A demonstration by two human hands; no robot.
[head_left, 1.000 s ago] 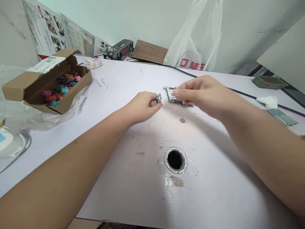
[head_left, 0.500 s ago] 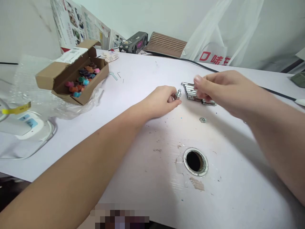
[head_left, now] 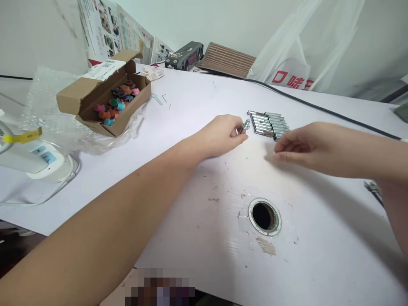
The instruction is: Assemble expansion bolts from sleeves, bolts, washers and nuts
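Currently pinching a shiny, stepped metal bolt, slightly tilted, in the left hand, just beside smooth metal cylinders ranked in two rows on the pale, flat desk. Curling the right hand low nearby, fingertips nearly together; cannot tell whether holding anything.

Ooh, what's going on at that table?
Someone's left hand is pinching a small silver bolt-like piece. Their right hand is low over the white table, fingers curled, beside rows of shiny metal rods; I can't tell whether it holds anything. An open cardboard box of colourful pieces sits off to the left.
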